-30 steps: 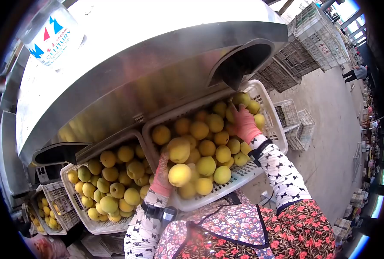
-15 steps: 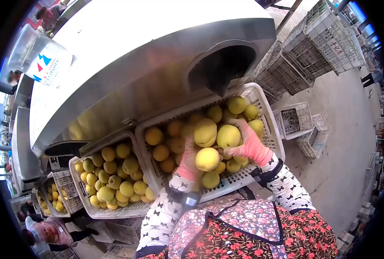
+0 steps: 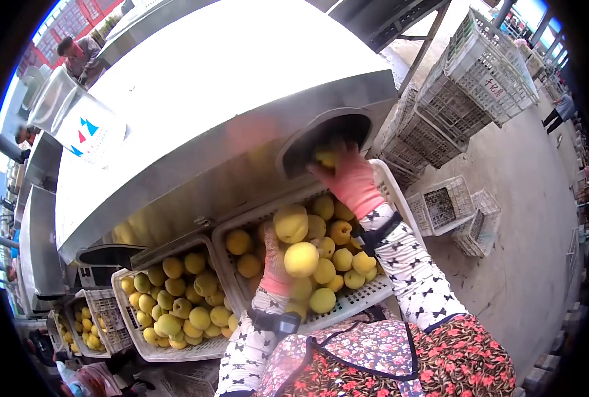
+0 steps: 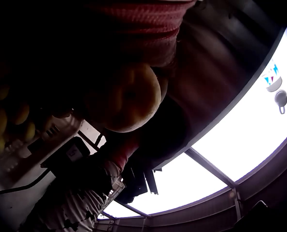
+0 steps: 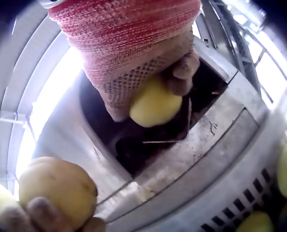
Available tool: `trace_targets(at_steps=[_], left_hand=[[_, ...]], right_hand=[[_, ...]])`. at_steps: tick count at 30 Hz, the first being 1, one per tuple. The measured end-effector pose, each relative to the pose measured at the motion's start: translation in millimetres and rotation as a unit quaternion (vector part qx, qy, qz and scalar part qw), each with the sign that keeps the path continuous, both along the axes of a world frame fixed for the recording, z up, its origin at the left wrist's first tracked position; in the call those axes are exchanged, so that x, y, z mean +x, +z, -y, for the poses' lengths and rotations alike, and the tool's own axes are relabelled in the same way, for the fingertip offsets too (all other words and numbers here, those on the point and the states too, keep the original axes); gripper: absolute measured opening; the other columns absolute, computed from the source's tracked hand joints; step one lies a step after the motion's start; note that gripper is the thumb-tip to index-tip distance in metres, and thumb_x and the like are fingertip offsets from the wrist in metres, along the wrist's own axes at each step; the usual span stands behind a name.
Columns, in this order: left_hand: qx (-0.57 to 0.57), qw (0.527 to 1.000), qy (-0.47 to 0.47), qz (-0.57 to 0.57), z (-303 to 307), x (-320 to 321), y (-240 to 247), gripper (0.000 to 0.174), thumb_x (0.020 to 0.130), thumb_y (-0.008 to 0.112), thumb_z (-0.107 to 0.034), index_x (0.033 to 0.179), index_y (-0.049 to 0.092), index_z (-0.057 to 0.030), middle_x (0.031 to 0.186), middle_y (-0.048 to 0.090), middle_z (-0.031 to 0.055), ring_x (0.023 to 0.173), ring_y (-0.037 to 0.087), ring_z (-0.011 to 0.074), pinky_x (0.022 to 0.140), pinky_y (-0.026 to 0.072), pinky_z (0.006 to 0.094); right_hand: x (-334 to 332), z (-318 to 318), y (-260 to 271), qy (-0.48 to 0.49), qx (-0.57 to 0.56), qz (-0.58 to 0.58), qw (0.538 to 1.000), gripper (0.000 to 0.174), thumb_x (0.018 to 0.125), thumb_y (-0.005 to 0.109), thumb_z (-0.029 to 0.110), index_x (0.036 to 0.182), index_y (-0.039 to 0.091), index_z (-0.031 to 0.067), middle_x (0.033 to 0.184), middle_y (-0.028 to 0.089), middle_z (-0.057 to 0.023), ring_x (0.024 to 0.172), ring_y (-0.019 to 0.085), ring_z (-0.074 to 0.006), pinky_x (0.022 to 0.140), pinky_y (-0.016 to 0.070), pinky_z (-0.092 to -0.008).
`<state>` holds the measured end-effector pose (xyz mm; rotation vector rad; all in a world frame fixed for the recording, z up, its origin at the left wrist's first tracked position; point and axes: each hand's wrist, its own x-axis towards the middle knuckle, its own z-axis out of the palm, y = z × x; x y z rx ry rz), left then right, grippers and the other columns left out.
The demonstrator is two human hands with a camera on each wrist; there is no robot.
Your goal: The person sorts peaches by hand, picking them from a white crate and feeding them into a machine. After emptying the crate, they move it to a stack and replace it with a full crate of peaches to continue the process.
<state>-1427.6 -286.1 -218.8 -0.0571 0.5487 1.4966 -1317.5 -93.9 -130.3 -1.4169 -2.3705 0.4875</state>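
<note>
Two yellow fruits (image 3: 301, 259) held in left hand (image 3: 276, 264), centre of head view; right hand (image 3: 355, 181) grips third fruit (image 5: 155, 105) at dark opening (image 3: 299, 151), just above centre. Probably firm, light, smooth, bruise-prone: cup round middle, squeeze gently.

A round, whole yellow fruit (image 3: 325, 157) is gripped by the right hand (image 3: 355, 182) at the mouth of a dark opening (image 3: 297, 159). Its bare, smooth face shows toward six o'clock in the right wrist view, slightly blurred. Seen from the head, it lies toward one o'clock from two fruits in the left hand (image 3: 274, 264). Of these, the upper fruit (image 3: 291, 223) is yellow and rounded; the lower fruit (image 3: 301, 259), a brighter yellow, sits nearly at its six o'clock. One of the pair has fingertips across its six-o'clock side in the right wrist view.
</note>
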Motion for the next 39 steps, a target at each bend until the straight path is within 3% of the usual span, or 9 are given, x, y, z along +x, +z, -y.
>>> trace_targets(at_steps=[7,9,14,18,21,23,31,34,39], left_hand=[[0.005,0.994,-0.046,0.101,37.4,-20.6,-13.9,0.085,0.090,0.041,-0.076,0.133,0.051,-0.0031,0.111,0.064,0.0204,0.097,0.065,0.0338,0.086,0.0558,0.0433],[0.015,0.993,-0.065,0.098,39.9,-27.8,-16.9,0.086,0.090,0.040,-0.076,0.134,0.050,-0.0029,0.115,0.062,0.0215,0.097,0.064,0.0334,0.085,0.0557,0.0426],[0.124,0.962,-0.147,0.196,25.2,-43.9,-8.6,0.085,0.092,0.037,-0.075,0.136,0.048,-0.0035,0.124,0.059,0.0223,0.107,0.062,0.0329,0.090,0.0541,0.0426],[0.122,0.974,-0.189,-0.010,-3.6,-40.9,32.4,0.087,0.089,0.033,-0.079,0.134,0.048,-0.0059,0.115,0.059,0.0156,0.101,0.060,0.0286,0.086,0.0518,0.0406],[0.122,0.965,-0.221,0.069,-19.8,-35.1,34.9,0.083,0.094,0.033,-0.073,0.143,0.042,-0.0063,0.135,0.054,0.0145,0.123,0.055,0.0287,0.104,0.0471,0.0419],[0.013,0.976,-0.214,0.045,-25.3,-28.2,50.1,0.091,0.087,0.037,-0.081,0.124,0.052,0.0002,0.105,0.063,0.0163,0.084,0.066,0.0292,0.073,0.0570,0.0391],[0.011,0.999,-0.023,0.021,-1.8,-32.0,-10.4,0.051,0.100,0.051,-0.039,0.133,0.050,0.0014,0.132,0.057,0.0148,0.122,0.055,0.0286,0.106,0.0451,0.0430],[0.076,0.971,-0.003,-0.228,12.2,-26.3,-20.6,0.046,0.100,0.053,-0.033,0.133,0.049,-0.0020,0.131,0.057,0.0128,0.123,0.053,0.0264,0.110,0.0416,0.0393],[0.027,0.997,0.044,-0.060,4.8,-24.0,-15.7,0.042,0.099,0.056,-0.028,0.133,0.049,-0.0037,0.129,0.058,0.0106,0.122,0.054,0.0247,0.109,0.0423,0.0375]], right_hand=[[-17.2,22.2,-28.3,-0.093,0.061,0.001,0.994,0.084,0.083,0.070,0.049,0.140,0.038,-0.0037,0.121,0.055,-0.0284,0.105,0.061,-0.0432,0.088,0.0522,-0.0478],[-41.7,-26.3,-47.0,-0.007,0.048,0.164,0.985,0.082,0.083,0.072,0.046,0.138,0.040,-0.0053,0.119,0.057,-0.0269,0.107,0.060,-0.0423,0.091,0.0509,-0.0467],[-24.4,25.7,1.5,0.025,0.064,-0.265,0.962,0.084,0.077,0.081,0.039,0.137,0.044,-0.0052,0.123,0.058,-0.0236,0.115,0.056,-0.0367,0.102,0.0448,-0.0416],[13.7,76.4,2.2,0.260,-0.175,-0.137,0.940,0.096,0.068,0.087,0.038,0.143,0.043,-0.0015,0.142,0.045,-0.0196,0.129,0.048,-0.0319,0.109,0.0389,-0.0388],[21.6,81.5,11.6,0.196,-0.137,-0.137,0.961,0.085,0.069,0.087,0.034,0.137,0.050,-0.0005,0.128,0.052,-0.0191,0.116,0.056,-0.0327,0.099,0.0460,-0.0389],[24.1,74.4,7.5,0.103,-0.055,-0.117,0.986,0.079,0.069,0.086,0.032,0.133,0.053,0.0003,0.121,0.056,-0.0193,0.108,0.059,-0.0337,0.093,0.0489,-0.0392],[-12.1,28.8,-30.6,-0.132,0.112,-0.038,0.984,0.082,0.075,0.079,0.048,0.135,0.046,0.0031,0.114,0.055,-0.0263,0.097,0.062,-0.0434,0.077,0.0541,-0.0477],[-26.8,19.8,-16.9,-0.138,0.062,0.025,0.988,0.082,0.076,0.077,0.051,0.134,0.046,0.0023,0.118,0.054,-0.0277,0.099,0.061,-0.0447,0.079,0.0542,-0.0483],[-54.2,-29.9,-14.6,-0.118,-0.001,-0.044,0.992,0.089,0.075,0.077,0.056,0.135,0.046,-0.0007,0.131,0.050,-0.0305,0.116,0.055,-0.0448,0.096,0.0484,-0.0459]])
